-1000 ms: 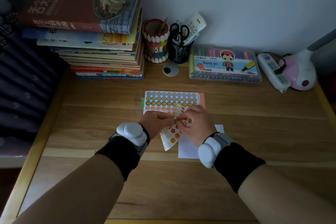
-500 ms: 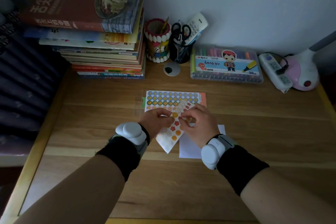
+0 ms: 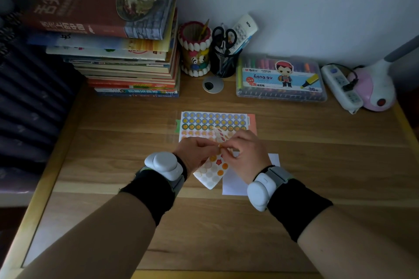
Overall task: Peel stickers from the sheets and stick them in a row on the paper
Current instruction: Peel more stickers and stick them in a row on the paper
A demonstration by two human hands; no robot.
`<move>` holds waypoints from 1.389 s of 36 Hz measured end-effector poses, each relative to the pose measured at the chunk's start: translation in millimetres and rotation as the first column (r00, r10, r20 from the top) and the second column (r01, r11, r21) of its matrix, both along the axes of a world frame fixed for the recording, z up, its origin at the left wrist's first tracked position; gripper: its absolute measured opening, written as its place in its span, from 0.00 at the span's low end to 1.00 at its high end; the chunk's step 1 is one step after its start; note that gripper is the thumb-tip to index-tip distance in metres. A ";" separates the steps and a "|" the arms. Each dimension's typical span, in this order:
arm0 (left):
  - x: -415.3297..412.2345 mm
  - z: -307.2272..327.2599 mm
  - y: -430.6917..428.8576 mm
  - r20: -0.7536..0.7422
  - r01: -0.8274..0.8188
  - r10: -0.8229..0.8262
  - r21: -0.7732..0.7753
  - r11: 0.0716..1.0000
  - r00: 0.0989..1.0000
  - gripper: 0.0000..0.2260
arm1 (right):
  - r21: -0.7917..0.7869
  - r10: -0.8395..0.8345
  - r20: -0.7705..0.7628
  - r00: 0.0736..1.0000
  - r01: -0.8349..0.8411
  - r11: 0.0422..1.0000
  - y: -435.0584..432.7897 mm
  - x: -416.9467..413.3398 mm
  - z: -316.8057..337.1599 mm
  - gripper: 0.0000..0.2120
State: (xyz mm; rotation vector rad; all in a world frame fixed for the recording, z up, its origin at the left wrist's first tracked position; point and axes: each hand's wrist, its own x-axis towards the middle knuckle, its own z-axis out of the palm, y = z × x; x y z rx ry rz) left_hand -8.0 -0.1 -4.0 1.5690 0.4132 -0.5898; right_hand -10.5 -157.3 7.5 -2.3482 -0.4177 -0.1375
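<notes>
- Fingertips of the left hand point(image 3: 195, 154) and right hand point(image 3: 246, 156) have closed in on each other since half a second ago. The top edge of the held sticker sheet point(image 3: 212, 171) now curls up.
- Both hands pinch the sheet at one spot. I can't tell if a sticker is lifted yet.
- The held sheet hangs tilted from the fingertips back toward the wrists. A second sheet point(image 3: 213, 120) lies flat just beyond the fingertips, and the white paper point(image 3: 233, 186) is under the right wrist.
- Handling: thin, light and floppy, and the stickers are tacky and crease easily. It's probably best to bend the backing at a sticker's edge and take the raised rim with a nail.
</notes>
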 end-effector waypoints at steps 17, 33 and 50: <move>-1.4 -0.9 -1.4 -0.037 -0.042 0.040 -0.048 0.998 0.999 0.09 | 0.011 -0.046 -0.014 0.999 0.046 0.999 -1.8 -0.8 -3.1 0.05; -0.1 3.8 -5.0 -0.050 -0.146 0.140 -0.137 0.980 0.989 0.09 | 0.094 -0.225 -0.251 0.941 0.255 0.962 3.9 1.1 0.1 0.06; 3.7 15.5 -10.8 -0.196 -0.204 0.161 -0.222 0.953 0.967 0.09 | 0.035 -0.054 -0.116 0.992 0.058 0.998 4.5 0.5 4.4 0.03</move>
